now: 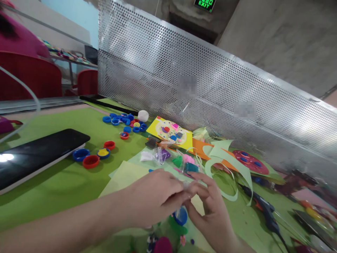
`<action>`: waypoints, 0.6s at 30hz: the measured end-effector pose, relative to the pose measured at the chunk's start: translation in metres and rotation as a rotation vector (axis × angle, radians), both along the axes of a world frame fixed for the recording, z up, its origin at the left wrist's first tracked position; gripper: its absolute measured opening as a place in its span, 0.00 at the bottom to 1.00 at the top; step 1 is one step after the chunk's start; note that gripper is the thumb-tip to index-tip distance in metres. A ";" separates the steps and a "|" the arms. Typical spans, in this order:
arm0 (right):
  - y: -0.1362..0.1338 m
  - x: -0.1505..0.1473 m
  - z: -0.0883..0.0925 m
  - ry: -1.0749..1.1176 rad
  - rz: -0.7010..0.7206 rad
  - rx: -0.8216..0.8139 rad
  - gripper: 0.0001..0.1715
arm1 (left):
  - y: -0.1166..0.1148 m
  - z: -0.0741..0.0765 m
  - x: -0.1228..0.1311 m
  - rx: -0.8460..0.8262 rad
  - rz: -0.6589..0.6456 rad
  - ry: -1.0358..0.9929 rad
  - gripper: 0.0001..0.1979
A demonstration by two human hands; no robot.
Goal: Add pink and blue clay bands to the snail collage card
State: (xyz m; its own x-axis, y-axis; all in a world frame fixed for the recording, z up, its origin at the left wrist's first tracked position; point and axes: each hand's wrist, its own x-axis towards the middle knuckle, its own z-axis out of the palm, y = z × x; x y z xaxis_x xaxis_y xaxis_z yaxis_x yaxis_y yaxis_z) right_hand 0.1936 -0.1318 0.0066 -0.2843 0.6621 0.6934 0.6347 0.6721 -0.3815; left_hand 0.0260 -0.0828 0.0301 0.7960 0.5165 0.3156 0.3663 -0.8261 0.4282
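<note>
My left hand [155, 196] and my right hand [210, 209] meet above the middle of the table, fingertips together. Between them shows a bit of pale, see-through material, mostly hidden, whose kind I cannot tell. Both hands are closed in a pinch, the right one with its fingers bent. Just below them lies a blue bottle cap [180, 216] over a green piece [179, 227]. Beyond the fingers are clay packets: purple [165, 154], green [177, 161], pink [189, 159] and teal [191, 168]. A pale yellow sheet [123, 177] lies partly under my left forearm.
A phone [44, 151] lies at left, near red and blue caps [91, 161]. More caps [126, 119] sit farther back. A decorated yellow card [184, 138] and paper strips [223, 154] lie before a perforated metal panel [163, 63]. A glue gun [263, 207] is at right.
</note>
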 end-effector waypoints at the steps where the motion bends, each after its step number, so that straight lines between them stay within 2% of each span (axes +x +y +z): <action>1: 0.000 0.001 0.001 -0.029 -0.030 0.032 0.10 | 0.001 -0.001 0.000 -0.025 -0.002 0.001 0.16; 3: 0.002 0.005 0.001 -0.068 -0.107 0.080 0.10 | 0.004 -0.003 0.000 -0.043 -0.002 0.004 0.13; 6: 0.007 0.012 0.000 -0.102 -0.206 0.109 0.12 | 0.008 -0.007 0.002 0.023 0.002 -0.007 0.11; 8: 0.009 0.013 -0.003 -0.098 -0.234 0.099 0.13 | 0.010 -0.010 0.003 0.080 0.007 -0.010 0.12; 10: 0.009 0.012 -0.007 -0.055 -0.257 0.106 0.10 | 0.011 -0.011 0.003 0.091 0.011 0.011 0.12; 12: 0.007 0.009 -0.010 -0.014 -0.238 0.111 0.12 | 0.012 -0.011 0.002 0.064 0.012 0.031 0.12; 15: 0.004 0.005 -0.012 -0.043 -0.134 0.104 0.16 | 0.011 -0.009 0.000 0.023 0.008 0.023 0.13; 18: 0.001 0.004 -0.010 -0.057 -0.072 0.186 0.19 | 0.007 -0.006 -0.001 -0.036 0.029 0.025 0.15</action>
